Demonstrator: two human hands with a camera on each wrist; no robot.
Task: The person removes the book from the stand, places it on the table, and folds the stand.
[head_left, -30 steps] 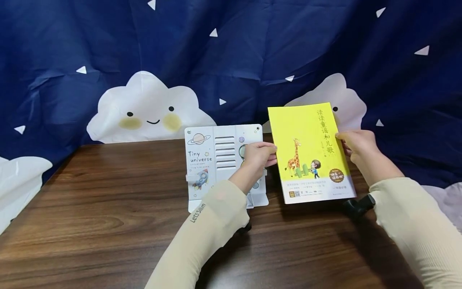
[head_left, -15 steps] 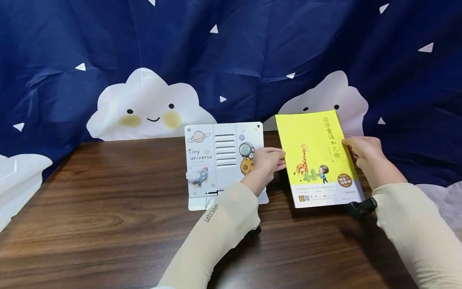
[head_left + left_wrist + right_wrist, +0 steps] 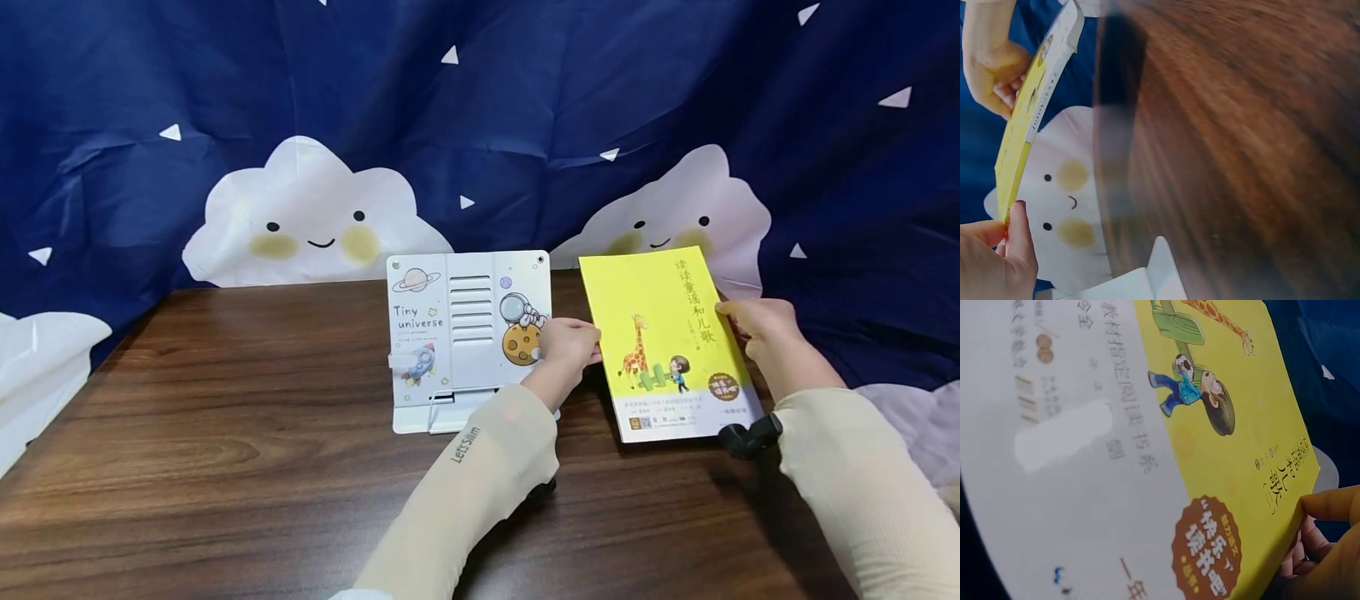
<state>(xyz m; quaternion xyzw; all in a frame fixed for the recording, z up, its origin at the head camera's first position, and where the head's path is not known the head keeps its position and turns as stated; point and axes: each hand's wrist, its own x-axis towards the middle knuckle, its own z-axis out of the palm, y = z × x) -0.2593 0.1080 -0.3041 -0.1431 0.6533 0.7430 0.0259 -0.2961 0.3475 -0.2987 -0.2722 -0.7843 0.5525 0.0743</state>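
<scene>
A yellow children's book (image 3: 637, 292) with a giraffe and a boy on its cover is held up above the table, its face toward the head camera. My left hand (image 3: 566, 350) pinches its left edge, thumb and finger on either side of the spine in the left wrist view. On the opposite edge, my right hand (image 3: 765, 337) grips the book beside the title, as the right wrist view shows. A white book stand (image 3: 420, 308) with space drawings stands just left of the book, partly covered by my left hand and forearm.
The brown wooden table (image 3: 225, 467) reaches back to a dark blue curtain (image 3: 510, 108) printed with white clouds. A wire page holder (image 3: 433, 410) sits at the stand's lower front. Black wrist cameras (image 3: 750, 435) are strapped below my sleeves.
Both hands have moved the book down and a little right, away from the stand. More of the stand's astronaut drawing now shows. The hold on the book stays the same.
</scene>
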